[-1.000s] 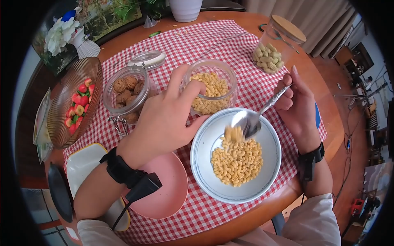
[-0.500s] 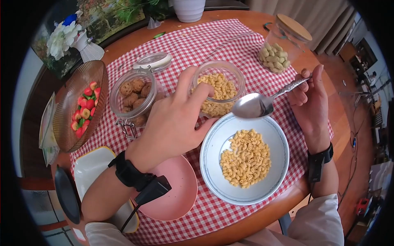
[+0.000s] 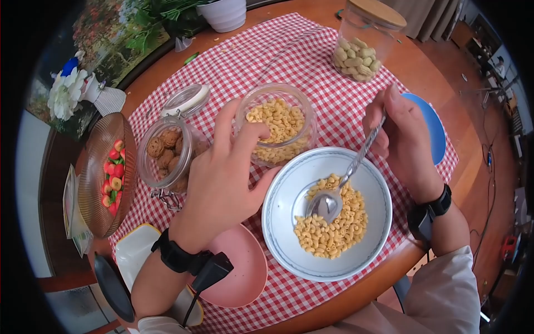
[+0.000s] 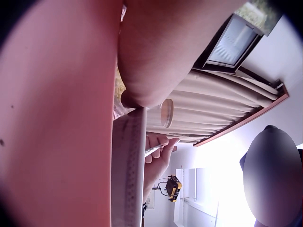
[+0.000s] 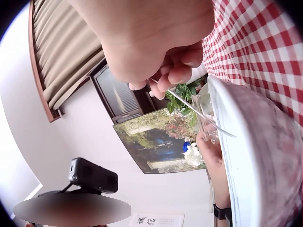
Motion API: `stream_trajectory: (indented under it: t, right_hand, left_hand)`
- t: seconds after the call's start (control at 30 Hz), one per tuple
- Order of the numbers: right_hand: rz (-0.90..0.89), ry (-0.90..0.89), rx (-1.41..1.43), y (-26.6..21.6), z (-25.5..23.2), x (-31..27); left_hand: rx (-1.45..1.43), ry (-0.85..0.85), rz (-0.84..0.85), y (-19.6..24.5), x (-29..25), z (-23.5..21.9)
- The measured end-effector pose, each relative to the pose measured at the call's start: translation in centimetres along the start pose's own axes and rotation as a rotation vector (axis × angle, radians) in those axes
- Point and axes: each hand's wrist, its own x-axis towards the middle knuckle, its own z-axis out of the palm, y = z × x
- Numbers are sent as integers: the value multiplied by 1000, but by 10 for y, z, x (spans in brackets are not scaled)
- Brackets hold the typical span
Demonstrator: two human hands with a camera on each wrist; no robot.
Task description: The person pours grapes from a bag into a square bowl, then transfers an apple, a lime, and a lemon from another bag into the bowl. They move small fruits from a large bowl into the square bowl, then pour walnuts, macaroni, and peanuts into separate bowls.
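Observation:
My right hand [image 3: 403, 145] pinches the end of a metal spoon's patterned handle, and the spoon [image 3: 327, 205] dips its bowl into the dry elbow macaroni [image 3: 329, 240]. That pasta lies in a white bowl [image 3: 278, 225] with a thin blue line inside the rim. With its fingers round the side and near rim, my left hand [image 3: 217, 189] holds a glass jar [image 3: 303, 103] of more macaroni just beyond the bowl. Its thumb lies by the bowl's left rim. In the right wrist view the spoon [image 5: 201, 113] slants from the fingers past the bowl's rim [image 5: 227, 142].
Left of the macaroni jar stands an open clip-top jar of walnuts [image 3: 164, 151]. A pink plate [image 3: 239, 273] lies under my left forearm, beside a white dish [image 3: 136, 247]. Farther left is an amber glass bowl [image 3: 92, 183]; a lidded peanut jar [image 3: 359, 53] and blue plate [image 3: 431, 128] are right.
The spoon tipped macaroni into the bowl, rose bare above the far rim, and has now come down into the pasta. My left hand stays at the jar.

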Motion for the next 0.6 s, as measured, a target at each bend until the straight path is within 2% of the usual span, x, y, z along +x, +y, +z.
stream_trajectory:
  t: [0.1,0.17,0.27,0.37,0.4,0.47,0.6]
  right_hand:
    - [38,97,88,1,-4,5]
    - [70,152,127,2,-6,8]
    - [142,181,207,1,2,6]
    - [160,123,325,8,-7,8]
    - [158,118,326,8,-7,8]
    - [134,221,455,8,-6,8]
    - [79,294,470,11,-11,10]
  left_hand:
    - [-4,26,41,1,1,0]
    - [1,-17,-29,2,1,-1]
    - [14,35,53,0,2,2]
    - [10,3,-10,2,0,0]
    - [14,6,-11,2,-1,0]
    - [-18,-5,-12,1,-1,-1]
    - [-7,21,-4,0,-1,1]
